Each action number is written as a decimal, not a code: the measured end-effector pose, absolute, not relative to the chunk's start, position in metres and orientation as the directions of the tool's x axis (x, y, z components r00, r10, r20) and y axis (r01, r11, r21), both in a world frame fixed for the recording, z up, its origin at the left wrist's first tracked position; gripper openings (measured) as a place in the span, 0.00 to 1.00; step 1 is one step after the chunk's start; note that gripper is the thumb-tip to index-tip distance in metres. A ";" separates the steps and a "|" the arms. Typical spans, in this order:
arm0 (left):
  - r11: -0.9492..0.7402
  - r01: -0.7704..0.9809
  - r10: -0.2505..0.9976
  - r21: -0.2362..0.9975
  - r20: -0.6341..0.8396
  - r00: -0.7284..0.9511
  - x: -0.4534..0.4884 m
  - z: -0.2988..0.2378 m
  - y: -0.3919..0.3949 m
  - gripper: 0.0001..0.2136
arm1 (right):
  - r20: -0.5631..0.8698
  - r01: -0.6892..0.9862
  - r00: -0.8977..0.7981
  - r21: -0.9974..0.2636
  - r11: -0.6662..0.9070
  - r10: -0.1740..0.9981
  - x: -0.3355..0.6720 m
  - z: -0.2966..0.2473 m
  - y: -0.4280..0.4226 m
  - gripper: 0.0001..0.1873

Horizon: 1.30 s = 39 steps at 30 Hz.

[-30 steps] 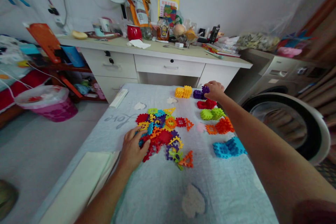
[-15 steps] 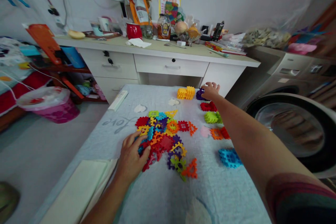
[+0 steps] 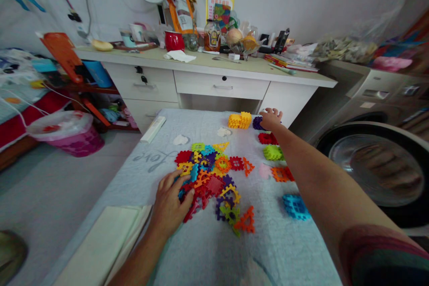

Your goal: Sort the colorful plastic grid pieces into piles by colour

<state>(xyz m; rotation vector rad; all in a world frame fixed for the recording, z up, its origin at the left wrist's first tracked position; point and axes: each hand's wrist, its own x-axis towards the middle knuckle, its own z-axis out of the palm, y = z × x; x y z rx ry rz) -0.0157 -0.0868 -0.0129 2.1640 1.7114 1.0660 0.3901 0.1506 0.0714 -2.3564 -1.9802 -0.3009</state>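
On the cloth lies a loose heap of toothed plastic building pieces [image 3: 214,184] in red, yellow, blue, purple, green and orange. My left hand [image 3: 171,201] rests at the heap's left edge, its fingers apart over blue and red pieces. Reaching to the far right, my right hand [image 3: 271,119] is over a purple stack of pieces [image 3: 257,123], fingers spread; its palm side is hidden. Beside that stack stands a yellow stack [image 3: 240,120]. Nearer me along the right are a red stack [image 3: 267,138], a green stack [image 3: 273,153], orange pieces [image 3: 280,174] and a blue stack [image 3: 296,207].
A white box [image 3: 153,129] lies at the table's far left corner. Folded pale boards [image 3: 100,241] lie at the near left. Behind stands a white desk [image 3: 221,85] with jars and fruit. A washing machine [image 3: 368,98] with its round door stands at right.
The whole view has shifted slightly. My right hand stays over the purple stack and my left hand stays on the heap's edge, with little visible movement.
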 end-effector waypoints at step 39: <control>-0.342 0.737 0.897 0.584 0.436 0.070 -0.013 -0.007 -0.092 0.14 | 0.049 0.936 -0.246 -0.249 0.250 0.968 0.183 0.047 0.022 0.29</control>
